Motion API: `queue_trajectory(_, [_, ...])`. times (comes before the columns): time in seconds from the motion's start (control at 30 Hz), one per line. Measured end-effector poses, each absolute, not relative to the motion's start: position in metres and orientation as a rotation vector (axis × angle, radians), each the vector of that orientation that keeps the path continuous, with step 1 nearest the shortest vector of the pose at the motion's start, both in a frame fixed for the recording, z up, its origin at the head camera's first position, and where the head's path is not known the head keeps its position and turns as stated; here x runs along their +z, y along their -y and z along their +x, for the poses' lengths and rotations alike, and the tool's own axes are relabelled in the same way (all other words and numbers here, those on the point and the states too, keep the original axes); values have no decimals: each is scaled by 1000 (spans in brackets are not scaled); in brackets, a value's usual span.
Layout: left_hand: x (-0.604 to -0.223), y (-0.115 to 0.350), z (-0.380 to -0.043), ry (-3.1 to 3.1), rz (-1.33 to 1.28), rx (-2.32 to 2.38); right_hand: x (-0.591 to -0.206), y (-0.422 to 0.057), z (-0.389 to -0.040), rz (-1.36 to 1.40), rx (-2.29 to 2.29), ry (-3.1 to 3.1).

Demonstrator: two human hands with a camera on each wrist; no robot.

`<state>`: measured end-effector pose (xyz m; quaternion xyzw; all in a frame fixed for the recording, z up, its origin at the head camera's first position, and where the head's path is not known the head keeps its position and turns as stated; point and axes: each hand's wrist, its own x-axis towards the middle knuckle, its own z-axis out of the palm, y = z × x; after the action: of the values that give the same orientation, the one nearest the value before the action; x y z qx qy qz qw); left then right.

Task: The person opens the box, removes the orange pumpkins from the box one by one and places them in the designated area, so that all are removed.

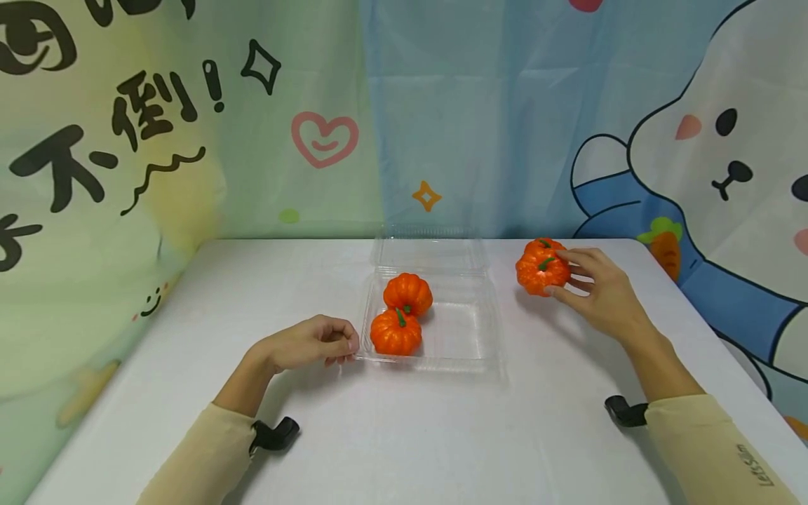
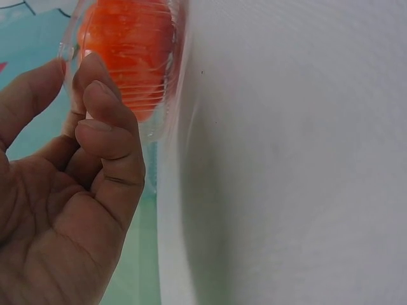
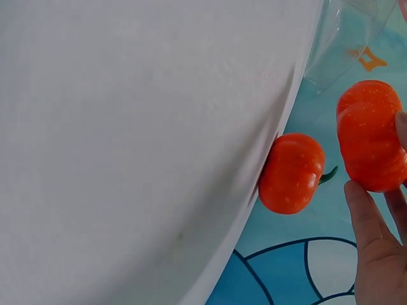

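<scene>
A clear plastic clamshell box (image 1: pixel 463 324) lies with its lid (image 1: pixel 431 254) folded back. Inside, along its left side, two small orange pumpkins sit one behind the other: a rear pumpkin (image 1: pixel 407 291) and a front pumpkin (image 1: pixel 395 334). My left hand (image 1: pixel 303 344) pinches the box's front left corner between thumb and fingers. To the right of the box, my right hand (image 1: pixel 596 291) grips a third pumpkin (image 3: pixel 372 136) by its sides, raised off the table. Behind it, another pumpkin (image 3: pixel 292 173) rests on the table, partly hidden in the head view.
The white table (image 1: pixel 404 435) ends at a back edge just behind the box lid. A printed curtain (image 1: pixel 442 105) hangs behind it. Black wrist mounts (image 1: pixel 275 435) stick out from both sleeves.
</scene>
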<state>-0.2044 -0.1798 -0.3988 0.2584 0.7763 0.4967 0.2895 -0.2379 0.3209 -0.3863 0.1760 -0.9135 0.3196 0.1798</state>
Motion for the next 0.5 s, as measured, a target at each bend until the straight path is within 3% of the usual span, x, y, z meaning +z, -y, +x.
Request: queue_trajectory(0.5, [-397,180,-203,-2073,687,1318,-389,-334,-237,343,845,2687])
